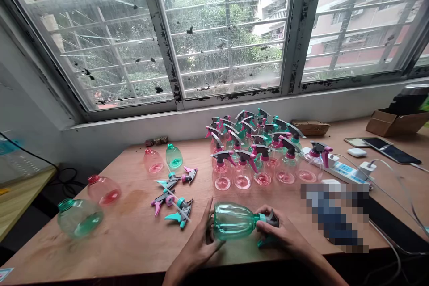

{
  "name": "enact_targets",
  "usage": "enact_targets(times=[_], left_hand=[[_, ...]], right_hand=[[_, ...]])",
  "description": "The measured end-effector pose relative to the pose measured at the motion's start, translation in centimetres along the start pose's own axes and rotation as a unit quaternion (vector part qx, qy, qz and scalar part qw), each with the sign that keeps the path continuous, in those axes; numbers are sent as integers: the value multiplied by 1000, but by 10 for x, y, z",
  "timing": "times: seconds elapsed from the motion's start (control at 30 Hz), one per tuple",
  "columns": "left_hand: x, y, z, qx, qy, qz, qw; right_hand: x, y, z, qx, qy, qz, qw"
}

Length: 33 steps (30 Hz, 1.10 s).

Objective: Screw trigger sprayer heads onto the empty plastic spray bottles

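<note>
A clear green spray bottle lies sideways between my hands, just above the front of the table. Around its base end, the fingers of my left hand are curled. My right hand grips the grey and teal trigger spray head at the bottle's neck. Left of my hands lie several loose trigger spray heads, pink and teal, with thin tubes. Further left stand green bottles and pink bottles without heads.
Several pink and green spray bottles with heads stand grouped behind my hands. On the right are a power strip, a phone, an earbud case, cables and a cardboard box. Windows rise behind the table.
</note>
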<state>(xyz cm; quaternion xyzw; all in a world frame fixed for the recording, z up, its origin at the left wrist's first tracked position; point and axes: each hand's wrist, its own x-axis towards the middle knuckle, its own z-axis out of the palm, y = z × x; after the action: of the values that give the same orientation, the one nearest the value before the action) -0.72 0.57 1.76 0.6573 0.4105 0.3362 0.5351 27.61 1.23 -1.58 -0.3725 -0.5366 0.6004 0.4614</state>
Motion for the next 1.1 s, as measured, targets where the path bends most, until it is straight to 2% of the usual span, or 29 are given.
enact_targets(times=[0.13, 0.33, 0.53, 0.77, 0.9, 1.1], left_hand=[[-2, 5, 1, -28, -19, -31, 999], [-2, 2, -1, 7, -7, -10, 1000], [-3, 11, -3, 7, 1, -37, 999], [-3, -1, -3, -1, 9, 0, 1000], [-1, -3, -5, -32, 6, -2, 999], [0, -4, -6, -8, 1, 10, 1000]], right_hand=[[-1, -1, 0, 0, 2, 3, 1000], [2, 0, -1, 20, 7, 8, 1000], [1, 1, -1, 1, 7, 0, 1000], [1, -1, 1, 10, 6, -1, 1000], [1, 4, -2, -1, 1, -6, 1000], [2, 4, -1, 8, 7, -8, 1000]])
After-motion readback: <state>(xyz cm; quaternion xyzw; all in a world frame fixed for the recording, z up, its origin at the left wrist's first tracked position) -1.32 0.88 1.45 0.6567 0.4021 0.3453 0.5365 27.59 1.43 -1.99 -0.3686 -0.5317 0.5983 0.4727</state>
